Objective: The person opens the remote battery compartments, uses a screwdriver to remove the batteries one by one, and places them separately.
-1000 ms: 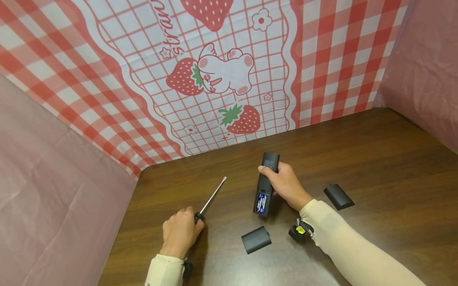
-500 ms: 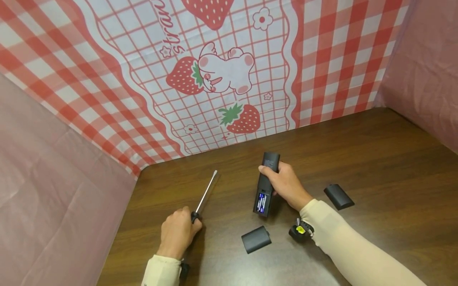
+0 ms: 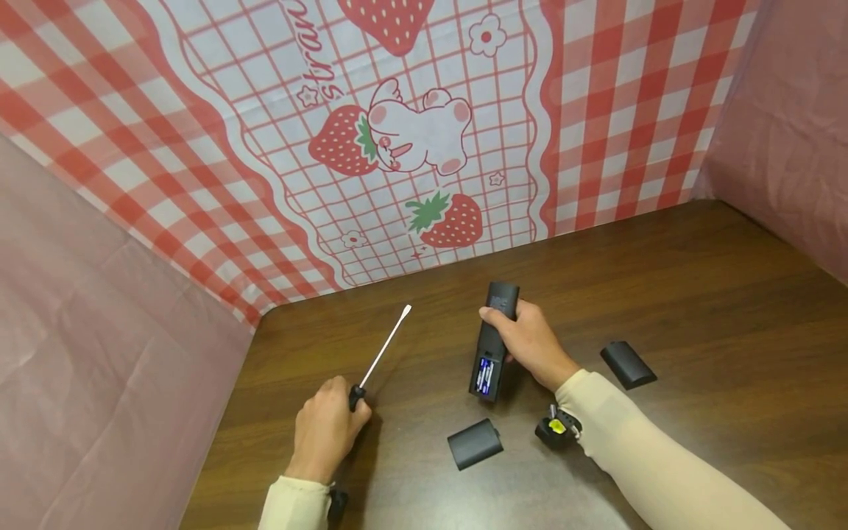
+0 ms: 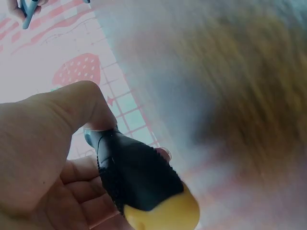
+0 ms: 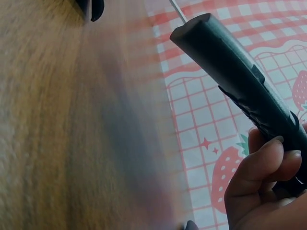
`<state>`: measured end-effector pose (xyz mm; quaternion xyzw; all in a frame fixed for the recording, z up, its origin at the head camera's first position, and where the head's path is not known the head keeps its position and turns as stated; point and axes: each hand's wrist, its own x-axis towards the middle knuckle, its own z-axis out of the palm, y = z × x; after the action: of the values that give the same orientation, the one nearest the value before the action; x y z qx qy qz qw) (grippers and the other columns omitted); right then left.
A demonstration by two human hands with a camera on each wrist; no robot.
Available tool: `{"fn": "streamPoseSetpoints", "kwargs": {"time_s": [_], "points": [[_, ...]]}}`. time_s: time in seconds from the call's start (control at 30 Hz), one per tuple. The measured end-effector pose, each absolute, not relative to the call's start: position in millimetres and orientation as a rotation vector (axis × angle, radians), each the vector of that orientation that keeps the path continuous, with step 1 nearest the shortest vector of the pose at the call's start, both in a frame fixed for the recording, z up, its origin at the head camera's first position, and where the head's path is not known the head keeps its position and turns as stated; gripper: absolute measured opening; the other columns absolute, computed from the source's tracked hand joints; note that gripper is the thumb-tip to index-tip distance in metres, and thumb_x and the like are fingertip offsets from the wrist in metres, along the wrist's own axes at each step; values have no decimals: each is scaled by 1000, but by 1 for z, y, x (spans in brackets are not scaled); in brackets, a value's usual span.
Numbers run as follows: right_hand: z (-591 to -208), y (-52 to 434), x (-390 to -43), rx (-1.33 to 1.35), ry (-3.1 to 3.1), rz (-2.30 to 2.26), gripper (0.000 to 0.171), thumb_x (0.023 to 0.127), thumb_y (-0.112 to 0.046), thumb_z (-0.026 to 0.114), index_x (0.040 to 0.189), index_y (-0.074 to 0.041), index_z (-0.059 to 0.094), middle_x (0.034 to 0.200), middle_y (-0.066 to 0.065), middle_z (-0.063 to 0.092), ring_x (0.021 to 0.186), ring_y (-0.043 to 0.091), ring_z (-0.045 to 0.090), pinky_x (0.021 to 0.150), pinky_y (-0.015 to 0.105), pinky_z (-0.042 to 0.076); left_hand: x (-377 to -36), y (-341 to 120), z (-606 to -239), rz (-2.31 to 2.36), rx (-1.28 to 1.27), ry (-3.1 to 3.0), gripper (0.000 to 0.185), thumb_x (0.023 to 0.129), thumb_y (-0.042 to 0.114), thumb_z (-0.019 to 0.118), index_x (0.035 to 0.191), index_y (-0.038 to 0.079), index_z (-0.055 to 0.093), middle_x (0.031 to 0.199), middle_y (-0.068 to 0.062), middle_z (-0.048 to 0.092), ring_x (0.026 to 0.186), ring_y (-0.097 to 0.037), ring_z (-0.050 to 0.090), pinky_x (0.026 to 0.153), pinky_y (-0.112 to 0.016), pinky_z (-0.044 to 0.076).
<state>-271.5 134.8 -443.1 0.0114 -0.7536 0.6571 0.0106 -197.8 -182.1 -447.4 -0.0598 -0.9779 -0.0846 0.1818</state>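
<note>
My left hand (image 3: 326, 428) grips a flathead screwdriver (image 3: 384, 350) by its handle, the bare shaft slanting up to the right. In the left wrist view the screwdriver's handle (image 4: 139, 172) is black with a yellow butt end. In my right hand (image 3: 533, 340) is a black remote control (image 3: 495, 331), thumb across its back and the fingers mostly hidden behind it. Its battery compartment faces up uncovered, with blue-and-silver batteries (image 3: 486, 376) inside. The right wrist view shows the remote (image 5: 235, 72) side-on, fingers curled round it. The screwdriver tip stays apart from the remote.
One black battery cover (image 3: 475, 444) lies on the brown wooden table (image 3: 729, 294) below the remote. Another black cover (image 3: 628, 364) lies to the right, beyond the right wrist. A strawberry-print cloth (image 3: 503, 132) backs the table, with pink cloth (image 3: 99, 331) at the sides.
My left hand has drawn slightly left and up, and the screwdriver's tip has moved away from the table's front, first left, then back right. My right hand and the remote hold nearly still.
</note>
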Motion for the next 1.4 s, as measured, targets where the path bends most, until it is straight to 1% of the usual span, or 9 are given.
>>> {"fn": "streamPoseSetpoints", "kwargs": {"time_s": [0.2,0.33,0.5,0.67,0.77,0.9,1.07,1.2,1.4], "points": [[-443,135,-271,38,-2353,2053,41,97,-35,64,107,5,61,83,15,64,62,20,60,50,36,51,-197,-183,-446,-252,-172,-2777,23,74,16,74,76,9,52,70,-6,53,58,-37,61,49,-49,46],[-444,136,-271,35,-2356,2051,42,97,-35,64,107,5,61,83,15,64,62,20,60,50,36,51,-197,-184,-447,-284,-205,-2765,22,73,14,73,81,9,54,69,-4,55,55,-31,59,48,-47,45],[-444,136,-271,32,-2356,2044,41,97,-35,64,105,5,61,81,14,64,61,20,60,49,36,51,-196,-184,-448,-332,-236,-2754,25,75,12,72,87,8,51,64,-5,56,50,-26,54,45,-43,42],[-443,136,-271,32,-2352,2056,41,97,-35,64,105,5,61,81,15,64,61,20,61,49,36,51,-195,-185,-447,-312,-227,-2764,24,76,16,73,90,10,54,63,-2,56,50,-21,50,45,-41,40],[-443,136,-271,31,-2350,2056,41,97,-35,64,106,5,61,82,15,64,61,20,60,49,36,51,-195,-186,-447,-277,-270,-2724,23,78,18,74,95,12,60,69,-1,63,53,-22,56,45,-40,41],[-443,136,-271,26,-2344,2060,41,97,-34,64,105,5,60,81,15,64,61,20,60,49,37,51,-194,-186,-448,-255,-336,-2643,23,79,20,76,100,15,68,79,-1,70,61,-26,66,47,-41,45],[-442,135,-271,34,-2333,2068,39,97,-33,65,104,5,61,80,15,64,60,20,60,49,38,51,-194,-186,-448,-267,-376,-2625,20,81,23,75,99,18,69,77,2,69,60,-22,65,46,-39,45],[-442,135,-272,38,-2331,2064,39,97,-33,64,106,5,61,81,15,64,61,20,60,49,38,51,-193,-185,-446,-276,-388,-2627,18,82,28,76,96,19,68,73,2,67,58,-19,62,46,-38,43],[-443,136,-272,29,-2328,2057,39,97,-33,65,108,5,62,81,15,64,61,20,60,49,39,51,-193,-184,-445,-226,-427,-2641,21,82,35,78,89,20,66,68,2,65,55,-22,63,45,-39,43]]}}
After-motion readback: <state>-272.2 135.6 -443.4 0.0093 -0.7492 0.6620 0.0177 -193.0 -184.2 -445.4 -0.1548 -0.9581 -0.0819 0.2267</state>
